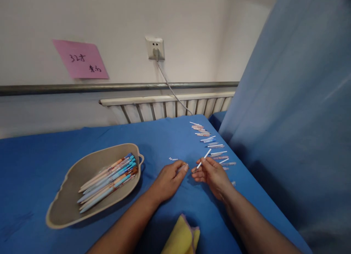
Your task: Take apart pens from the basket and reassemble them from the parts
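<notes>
My right hand (214, 173) pinches a slim white pen refill (204, 161) with a dark tip, tilted up to the right. My left hand (171, 177) is closed with thumb and fingers together, a small gap away from the right one; what it holds, if anything, is hidden. A few tiny white pieces (173, 159) lie on the blue cloth (164, 137) just beyond my left hand. Along the right side of the cloth run small groups of white refills and pen parts (210, 140), partly behind my right hand.
A grey-beige basin (68, 188) with several blue, orange and pale pens (109, 181) stands at the left. A folded yellow cloth (179, 237) lies near the front edge. A blue curtain (296, 100) hangs at the right. A plugged cable (171, 87) runs down the wall behind.
</notes>
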The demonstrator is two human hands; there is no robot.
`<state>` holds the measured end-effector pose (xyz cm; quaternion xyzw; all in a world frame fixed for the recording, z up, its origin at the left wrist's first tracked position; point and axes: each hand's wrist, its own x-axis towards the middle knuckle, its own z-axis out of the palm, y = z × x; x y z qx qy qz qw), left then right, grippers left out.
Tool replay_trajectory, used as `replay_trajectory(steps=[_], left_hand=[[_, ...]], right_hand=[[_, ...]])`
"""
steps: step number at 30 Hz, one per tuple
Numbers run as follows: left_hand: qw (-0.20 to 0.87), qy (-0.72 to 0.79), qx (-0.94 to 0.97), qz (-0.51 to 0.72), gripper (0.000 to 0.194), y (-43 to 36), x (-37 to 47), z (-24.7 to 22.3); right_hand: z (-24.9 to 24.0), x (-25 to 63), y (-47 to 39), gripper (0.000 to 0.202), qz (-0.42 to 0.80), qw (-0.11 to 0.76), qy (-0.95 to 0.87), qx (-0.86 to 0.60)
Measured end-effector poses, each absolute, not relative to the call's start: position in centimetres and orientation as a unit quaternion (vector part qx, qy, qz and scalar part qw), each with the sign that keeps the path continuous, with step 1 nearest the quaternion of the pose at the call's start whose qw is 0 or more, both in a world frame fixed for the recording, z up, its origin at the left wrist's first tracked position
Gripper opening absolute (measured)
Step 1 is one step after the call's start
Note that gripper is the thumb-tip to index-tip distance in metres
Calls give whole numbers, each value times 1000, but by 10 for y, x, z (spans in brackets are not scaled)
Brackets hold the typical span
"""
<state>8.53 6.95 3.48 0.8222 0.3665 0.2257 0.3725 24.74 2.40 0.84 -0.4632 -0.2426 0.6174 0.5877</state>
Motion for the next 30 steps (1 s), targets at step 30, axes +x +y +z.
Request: replay_trajectory(steps=[30], left_hand=[[505, 313, 757, 273, 27, 58, 95, 20]], right_hand=[[14, 248, 18, 31, 468, 655, -350, -478]])
